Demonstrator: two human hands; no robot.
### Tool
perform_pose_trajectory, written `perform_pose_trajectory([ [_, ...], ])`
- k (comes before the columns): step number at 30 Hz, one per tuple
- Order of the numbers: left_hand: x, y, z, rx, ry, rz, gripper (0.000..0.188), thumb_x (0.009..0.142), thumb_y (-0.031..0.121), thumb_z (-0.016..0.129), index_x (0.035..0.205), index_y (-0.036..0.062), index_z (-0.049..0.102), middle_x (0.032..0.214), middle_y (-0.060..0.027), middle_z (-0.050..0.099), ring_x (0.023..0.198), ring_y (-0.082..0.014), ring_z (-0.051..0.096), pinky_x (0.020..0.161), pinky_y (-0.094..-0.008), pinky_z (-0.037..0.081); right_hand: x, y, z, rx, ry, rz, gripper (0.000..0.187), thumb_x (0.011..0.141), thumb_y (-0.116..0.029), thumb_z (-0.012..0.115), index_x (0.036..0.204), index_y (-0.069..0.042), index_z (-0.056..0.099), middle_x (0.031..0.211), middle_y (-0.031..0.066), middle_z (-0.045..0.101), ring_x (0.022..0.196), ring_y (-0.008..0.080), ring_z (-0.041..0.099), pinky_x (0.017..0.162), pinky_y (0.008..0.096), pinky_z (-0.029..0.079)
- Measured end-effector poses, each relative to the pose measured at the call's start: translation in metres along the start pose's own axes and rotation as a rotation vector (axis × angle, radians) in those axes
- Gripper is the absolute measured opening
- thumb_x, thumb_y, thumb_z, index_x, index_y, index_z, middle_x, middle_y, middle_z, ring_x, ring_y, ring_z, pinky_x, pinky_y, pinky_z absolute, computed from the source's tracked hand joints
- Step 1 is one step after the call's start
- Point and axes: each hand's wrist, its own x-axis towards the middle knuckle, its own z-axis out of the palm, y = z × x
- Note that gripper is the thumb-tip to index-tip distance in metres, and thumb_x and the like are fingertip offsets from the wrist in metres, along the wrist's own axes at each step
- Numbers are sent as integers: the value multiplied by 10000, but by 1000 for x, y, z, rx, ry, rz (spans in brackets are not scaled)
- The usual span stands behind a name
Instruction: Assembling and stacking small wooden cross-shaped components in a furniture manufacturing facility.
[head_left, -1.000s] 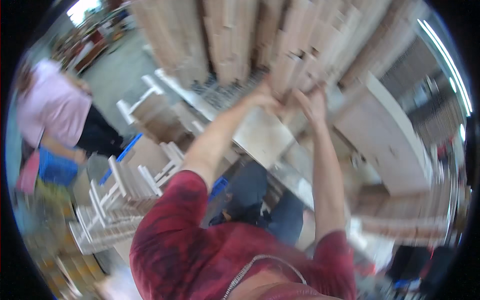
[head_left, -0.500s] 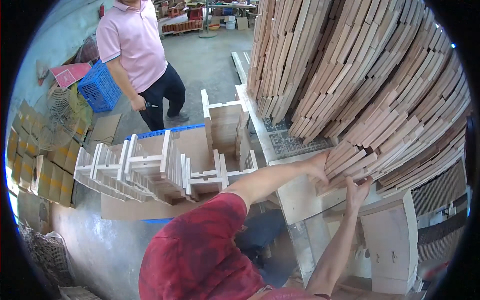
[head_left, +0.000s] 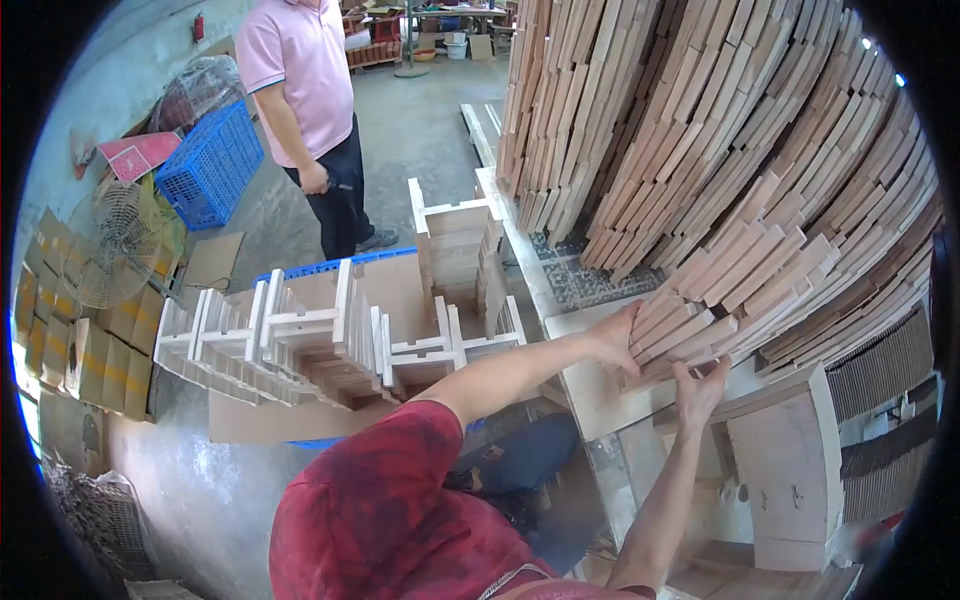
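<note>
A bundle of pale wooden slats (head_left: 690,325) stands at the near end of the tall stacks on the right, several of them jutting out unevenly. My left hand (head_left: 615,340) is pressed along the bundle's left side, fingers partly hidden by the wood. At its lower right, my right hand (head_left: 702,390) has thumb and fingers bent round the slats' near ends. Between them the two hands clasp the bundle just above a pale board (head_left: 600,400) on the bench. Where the slats end at the back cannot be made out.
Slotted wooden frame pieces (head_left: 310,335) stand in rows on cardboard left of my arm. Tall stacks of wooden boards (head_left: 700,140) fill the right side. Beyond stands a person in a pink shirt (head_left: 300,90), near a blue crate (head_left: 210,165), a fan (head_left: 115,245) and cartons (head_left: 110,365).
Both hands have shifted slightly left with the slats, which now stand out further from the stack behind. The person in pink has moved right and raised a hand a little.
</note>
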Motion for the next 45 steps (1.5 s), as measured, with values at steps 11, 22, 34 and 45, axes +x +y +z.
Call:
perform_pose_trajectory([
  [11, 10, 68, -50, -69, 55, 17, 1377, 512, 354, 993, 1533, -91, 182, 1501, -276, 397, 1400, -358, 414, 1168, -404, 341, 3, 1, -8, -5, -8, -13, 772, 738, -60, 777, 1394, 71, 390, 1250, 211, 588, 1142, 292, 600, 946, 401, 517],
  [22, 42, 128, -57, -208, 54, 152, 1399, 500, 355, 989, 1530, -99, 159, 1482, -277, 412, 1385, -355, 424, 1169, -376, 341, 6, -4, -1, 22, -60, -11, 800, 737, -28, 766, 1415, 76, 355, 1277, 219, 572, 1169, 295, 587, 985, 419, 495],
  [34, 42, 117, -49, -144, 18, 129, 1399, 555, 325, 980, 1549, -96, 90, 1510, -281, 378, 1409, -351, 406, 1174, -372, 330, 10, 8, -4, -16, -17, -63, 746, 755, -83, 770, 1391, 44, 401, 1180, 173, 619, 1064, 243, 613, 931, 362, 483],
  [45, 47, 108, -41, -109, 49, 162, 1362, 554, 293, 981, 1553, -65, 127, 1481, -256, 429, 1397, -335, 424, 1162, -371, 347, 10, 5, -8, -80, -85, -3, 828, 755, -99, 793, 1454, 22, 366, 1304, 206, 575, 1170, 297, 590, 973, 413, 492],
])
